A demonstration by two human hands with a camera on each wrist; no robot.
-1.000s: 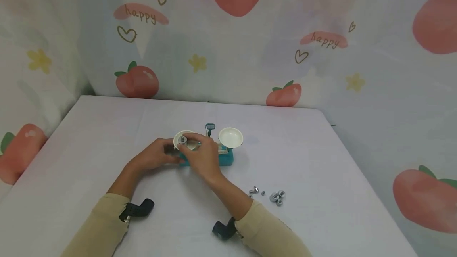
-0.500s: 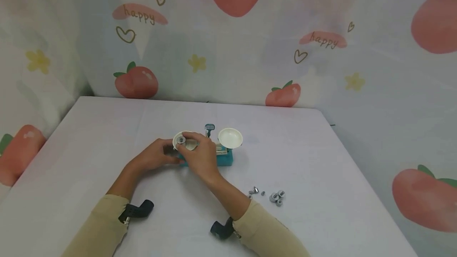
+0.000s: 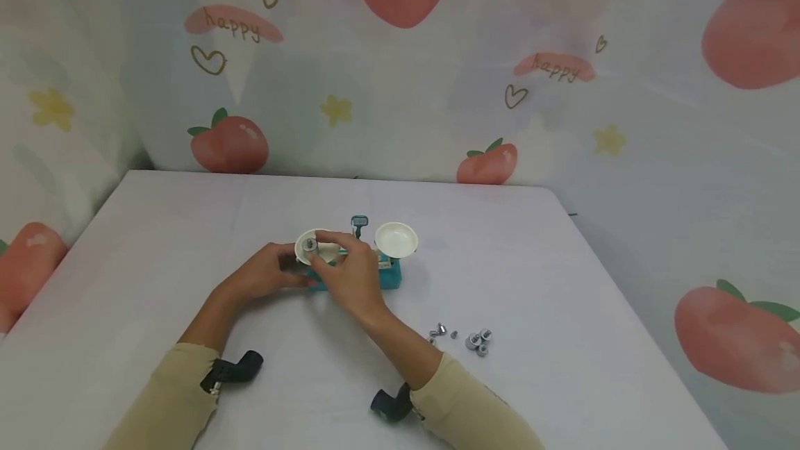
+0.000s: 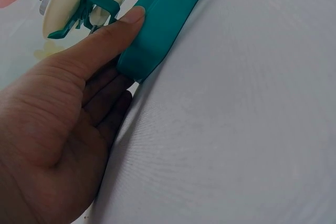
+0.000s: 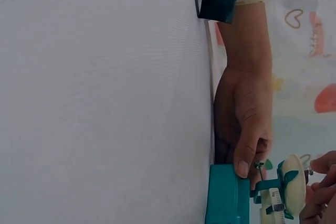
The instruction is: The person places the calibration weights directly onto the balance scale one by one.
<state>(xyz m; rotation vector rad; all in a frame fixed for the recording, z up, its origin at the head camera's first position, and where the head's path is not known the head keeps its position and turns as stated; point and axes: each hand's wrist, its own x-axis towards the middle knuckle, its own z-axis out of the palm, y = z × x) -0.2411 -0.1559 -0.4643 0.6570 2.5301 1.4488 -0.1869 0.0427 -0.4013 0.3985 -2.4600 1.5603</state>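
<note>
A small teal balance scale with two cream pans stands on the white table. My left hand grips the left end of its base; in the left wrist view the thumb lies over the teal base and the other fingers go behind it. My right hand reaches over the left pan, pinching a metal knobbed weight between thumb and index finger. The weight sits at the left side of that pan. In the right wrist view, the right fingertips show beside the weight's knob.
The right pan holds nothing visible. Several larger metal weights stand grouped at the right front, with several smaller ones just left of them, near my right forearm. A peach-printed cloth hangs behind the table.
The whole head view has shifted slightly left. Both hands keep their places on the scale and at the weight, and the weight stays over the left pan.
</note>
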